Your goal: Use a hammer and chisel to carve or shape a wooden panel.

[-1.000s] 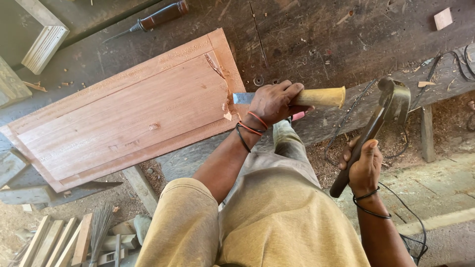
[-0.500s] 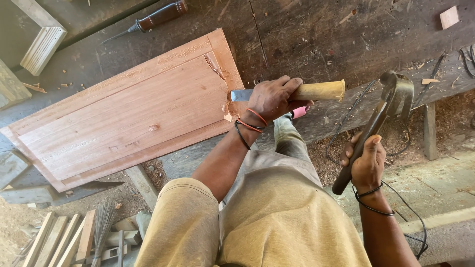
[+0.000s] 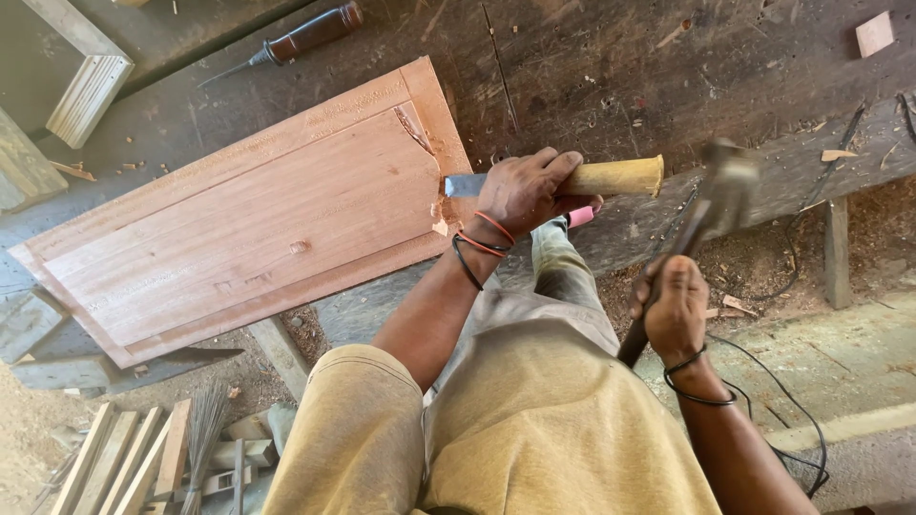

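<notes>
While wood slats (image 3: 114, 458) lie on the floor at seven o'clock, the right hand (image 3: 676, 310) is wrapped tight round a blurred hammer (image 3: 701, 215). Farther out, the left hand (image 3: 525, 191) clasps a chisel (image 3: 611, 177), its blade touching the reddish panel (image 3: 248, 210) on the dark tabletop (image 3: 592, 67). At eleven o'clock lies another chisel (image 3: 301, 38).

worktop (image 3: 592, 57): dark, scarred wood, strewn with chips and shavings
second chisel (image 3: 296, 40): dark-handled, lying near the far edge
small wood block (image 3: 874, 34): pale, at the far right corner
moulded frame piece (image 3: 84, 91): pale, at the upper left
wood offcuts (image 3: 114, 463): stacked on the ground, lower left
black cable (image 3: 773, 401): trailing over the ground at right
</notes>
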